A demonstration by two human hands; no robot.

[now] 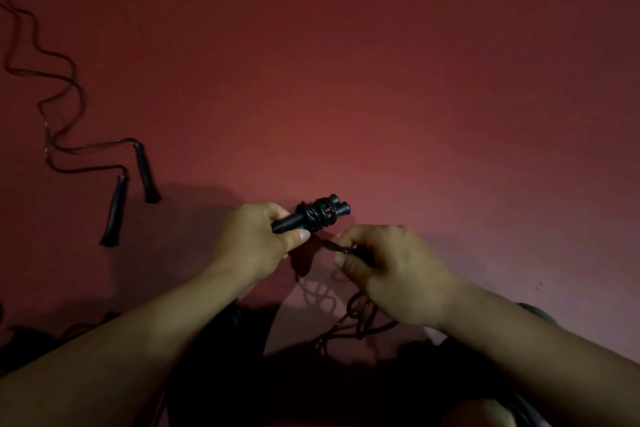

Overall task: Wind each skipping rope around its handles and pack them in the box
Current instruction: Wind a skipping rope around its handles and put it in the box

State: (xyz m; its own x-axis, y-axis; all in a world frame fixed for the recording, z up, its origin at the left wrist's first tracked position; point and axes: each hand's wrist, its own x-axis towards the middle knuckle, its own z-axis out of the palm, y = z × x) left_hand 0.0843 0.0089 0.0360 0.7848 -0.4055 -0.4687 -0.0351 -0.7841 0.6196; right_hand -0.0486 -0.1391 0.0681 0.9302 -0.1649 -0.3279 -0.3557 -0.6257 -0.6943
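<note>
Dim room, red surface [381,80], prob. the floor, seen from above w/ a person's two bare forearms reaching in from the bottom. Left hand [254,241] is clenched round a pair of black skipping-rope handles [317,215] held side by side, pointing up and to the right; several turns of dark rope [317,217] already sit bunched near the far ends of the handles. Right hand [388,270], just beside and slightly lower, pinches the free run of that rope between thumb and fingers; its grip is closed on the cord. The rest of the cord lies in a loose tangle [360,319] on the surface below the right wrist, partly in shadow. Well apart, at far left, a second skipping rope [52,107] lies unwound, its wavy cord trailing toward the top-left edge and its two tapered handles [131,194] resting near each other. No box is in view. My read: winding of rope no. 1 is partway, w/ plenty of slack left. To do it well, keep both handles squeezed parallel so they don't splay, feed the cord under light tension, lay each turn next to the last toward the left hand rather than stacking on one spot, and shake out the tangle before it snags.
</note>
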